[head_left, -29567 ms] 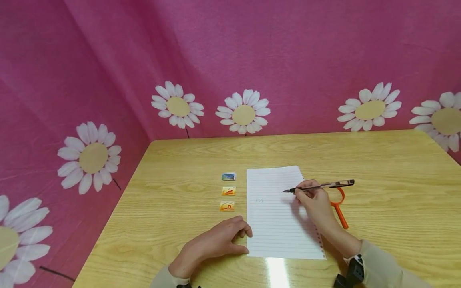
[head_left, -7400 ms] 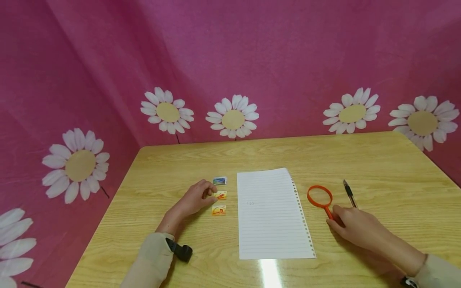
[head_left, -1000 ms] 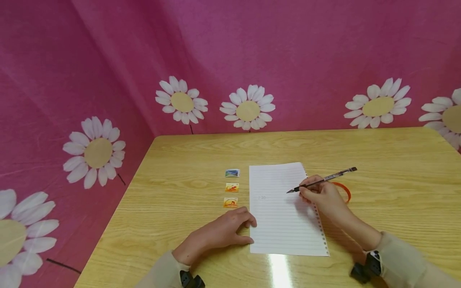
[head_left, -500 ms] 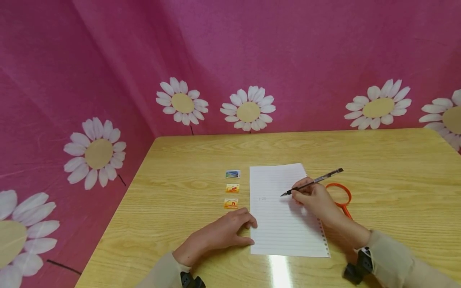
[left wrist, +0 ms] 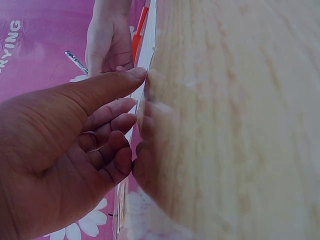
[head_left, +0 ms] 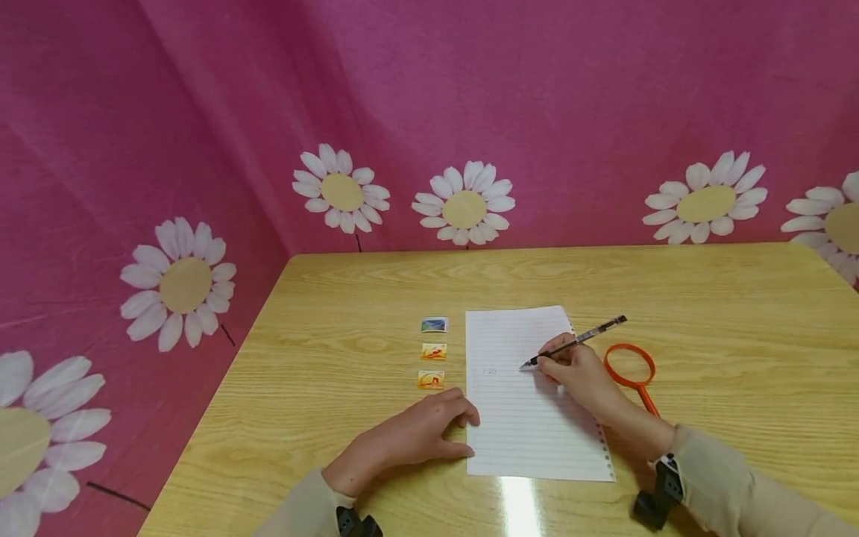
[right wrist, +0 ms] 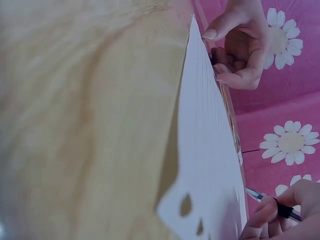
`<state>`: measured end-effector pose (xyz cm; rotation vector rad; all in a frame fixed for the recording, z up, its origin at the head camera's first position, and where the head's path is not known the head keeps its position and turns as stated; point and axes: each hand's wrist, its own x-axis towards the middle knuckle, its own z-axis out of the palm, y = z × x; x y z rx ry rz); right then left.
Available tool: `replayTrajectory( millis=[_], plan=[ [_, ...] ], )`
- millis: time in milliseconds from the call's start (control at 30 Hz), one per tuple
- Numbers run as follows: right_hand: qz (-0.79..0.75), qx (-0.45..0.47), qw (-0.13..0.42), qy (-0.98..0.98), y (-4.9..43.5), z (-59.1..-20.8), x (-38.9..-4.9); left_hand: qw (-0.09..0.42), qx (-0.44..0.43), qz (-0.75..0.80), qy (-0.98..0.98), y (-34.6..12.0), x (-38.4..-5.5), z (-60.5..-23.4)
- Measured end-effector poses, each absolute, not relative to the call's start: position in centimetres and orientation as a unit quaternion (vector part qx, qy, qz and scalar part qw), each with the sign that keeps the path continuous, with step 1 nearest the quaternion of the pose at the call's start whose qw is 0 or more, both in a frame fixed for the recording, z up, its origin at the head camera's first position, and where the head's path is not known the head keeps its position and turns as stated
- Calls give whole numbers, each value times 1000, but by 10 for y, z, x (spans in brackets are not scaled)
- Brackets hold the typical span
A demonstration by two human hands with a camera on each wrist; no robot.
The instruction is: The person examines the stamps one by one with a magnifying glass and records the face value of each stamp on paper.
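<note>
Centrally in the head view, one white ruled sheet [head_left: 510, 440] lies on the worktop [head_left: 335, 335], punched with holes down its right edge. Faint writing on it ends in "20"; the mark before that is unclear. The right hand [head_left: 580, 377] pinches one clear pen [head_left: 582, 338] with a black grip, its tip pointing at the paper; whether it touches cannot be told. At the sheet's left edge rests the left hand [head_left: 423, 429], fingers bent, thumb well apart from them, gripping nothing. Three stamps [head_left: 433, 352] stand in a column between sheet and table edge: one blue and green, two yellow with red. One orange-red magnifying glass [head_left: 640, 385] lies just right of the sheet. Six daisies [head_left: 463, 209] show on the pink cloth [head_left: 537, 97].

Left wrist view: the thumb stretches to the sheet's edge, and sideways letters on the cloth read "RYING".

Right wrist view: the pen sits between fingers and thumb, and two holes show in the paper's near corner.
</note>
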<state>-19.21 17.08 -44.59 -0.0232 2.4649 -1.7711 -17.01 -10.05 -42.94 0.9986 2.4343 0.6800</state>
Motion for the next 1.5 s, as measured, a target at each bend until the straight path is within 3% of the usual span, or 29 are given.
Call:
replayTrajectory(
  millis=[667,1500],
  plan=[
    [-521,-46,-2,853,166,-448,-188,202,365,238,877,-99,-171,-427],
    [-503,-46,7,863,165,-448,-186,214,355,245,876,-100,-171,-429]
  ],
)
